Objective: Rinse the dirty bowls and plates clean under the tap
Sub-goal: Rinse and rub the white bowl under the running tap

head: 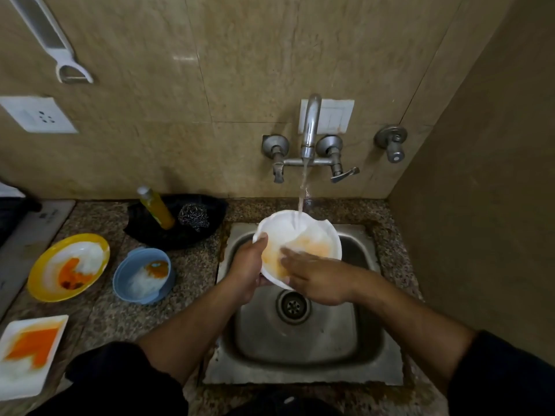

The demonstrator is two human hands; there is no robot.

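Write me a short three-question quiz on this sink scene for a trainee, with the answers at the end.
1. True or false: water from the tap is falling into the white bowl.
2. Which hand grips the bowl's rim? A) the left hand B) the right hand C) neither
3. Fill in: the dirty dishes waiting on the counter are a yellow plate, a blue bowl and a white ______ plate.

Key
1. True; the stream lands inside the bowl, held over the sink.
2. A; the right hand rubs the orange residue inside.
3. Square.
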